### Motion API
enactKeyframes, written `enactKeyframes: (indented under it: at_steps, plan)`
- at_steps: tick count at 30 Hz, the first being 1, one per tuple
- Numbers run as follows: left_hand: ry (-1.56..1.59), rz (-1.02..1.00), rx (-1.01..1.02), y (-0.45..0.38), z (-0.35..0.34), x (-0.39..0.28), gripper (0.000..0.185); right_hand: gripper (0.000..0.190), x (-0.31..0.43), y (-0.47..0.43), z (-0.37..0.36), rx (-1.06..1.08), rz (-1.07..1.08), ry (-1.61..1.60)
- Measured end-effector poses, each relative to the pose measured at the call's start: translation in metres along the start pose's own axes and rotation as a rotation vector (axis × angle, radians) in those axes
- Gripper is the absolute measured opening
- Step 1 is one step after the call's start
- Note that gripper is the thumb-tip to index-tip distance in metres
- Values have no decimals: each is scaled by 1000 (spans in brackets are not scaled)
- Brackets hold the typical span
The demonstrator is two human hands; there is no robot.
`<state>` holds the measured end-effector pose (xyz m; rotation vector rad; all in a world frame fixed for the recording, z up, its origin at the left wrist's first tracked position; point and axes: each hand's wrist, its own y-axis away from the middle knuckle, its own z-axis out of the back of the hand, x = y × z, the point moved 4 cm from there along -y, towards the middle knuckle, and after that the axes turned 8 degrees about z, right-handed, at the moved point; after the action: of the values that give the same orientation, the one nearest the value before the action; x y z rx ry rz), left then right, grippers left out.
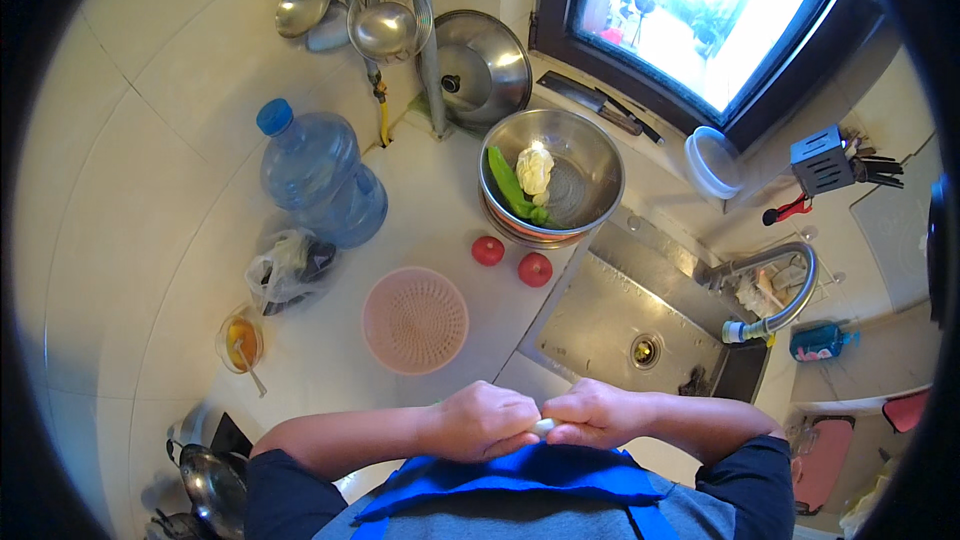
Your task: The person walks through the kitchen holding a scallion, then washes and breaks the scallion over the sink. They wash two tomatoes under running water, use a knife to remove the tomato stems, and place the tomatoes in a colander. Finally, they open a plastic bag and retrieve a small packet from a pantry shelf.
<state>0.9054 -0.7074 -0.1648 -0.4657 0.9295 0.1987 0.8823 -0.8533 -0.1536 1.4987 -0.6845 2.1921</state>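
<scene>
My left hand [491, 420] and my right hand [592, 412] meet in front of my blue apron. Between their fingertips both grip a small whitish piece [543, 428], mostly hidden, so its kind cannot be told. Beyond them on the counter stands a pink plastic colander [415, 321] with nothing in it. Two red tomatoes [487, 250] lie near the sink's edge. Behind these, a steel bowl [600, 199] holds a green vegetable [507, 180] and a pale, whitish lump [535, 169].
A steel sink [600, 315] with a curved faucet [806, 277] lies at the right. To the left stand a large blue water bottle [322, 172], a plastic bag [285, 270] and a small bowl with a spoon [241, 345]. A cleaver [574, 90] rests by the window.
</scene>
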Motion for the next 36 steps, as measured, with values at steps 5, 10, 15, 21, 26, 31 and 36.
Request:
enactKeyframes:
  at_steps: [5, 10, 15, 21, 26, 31, 36]
  plan:
    - [-85, 41, -337, -19, 11, 11, 20, 25, -9, 2, 10, -409, -5, 104]
    - [-93, 72, -355, -33, 19, 18, 16, 22, -14, 1, 13, -554, -94, -66]
    - [-446, 74, 320, -21, 11, 7, 17, 23, -16, 10, 5, 38, -194, 237]
    - [-421, 520, 937, 23, 18, 9, 21, 32, 6, 40, 17, 515, -492, 293]
    - [-393, 456, 130, 1, 69, 17, 22, 32, -22, 45, 83, -83, -643, 232]
    - [22, 482, -397, -3, 82, 23, 27, 25, -34, 8, 206, -965, -52, -86]
    - [368, 500, -782, 33, 84, 43, 26, 30, -75, -42, 275, -1332, 184, 88]
